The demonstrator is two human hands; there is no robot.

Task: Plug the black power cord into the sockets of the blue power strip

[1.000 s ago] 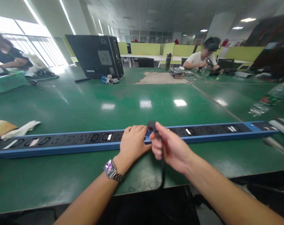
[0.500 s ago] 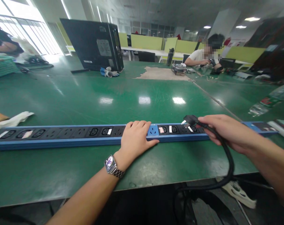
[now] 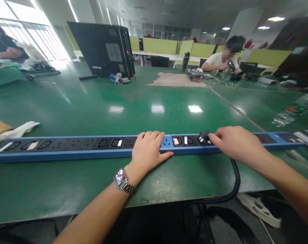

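A long power strip [image 3: 75, 155] with a blue casing and a row of black sockets lies across the bench. My left hand [image 3: 149, 146] is laid over its middle, fingers at the far edge and thumb along the near side, holding it. Just beside that hand is a blue socket [image 3: 166, 142]. My right hand [image 3: 235, 142] pinches a black power plug [image 3: 204, 136], whose metal pins point left and toward me, over the sockets right of the middle. From beneath this hand the thick black cord [image 3: 236, 179] loops down past the bench edge.
A black computer case [image 3: 103, 51] stands at the back left, gloves [image 3: 119, 78] beside it. A plastic bottle [image 3: 293, 108] lies at the right. Paper [image 3: 18, 130] is at the left, a green basket [image 3: 6, 74] behind. Another person [image 3: 220, 62] sits across the bench.
My right hand has turned over and brought the plug lower toward the sockets, its pins now facing more toward me. The cord swung left. My left hand stays on the power strip.
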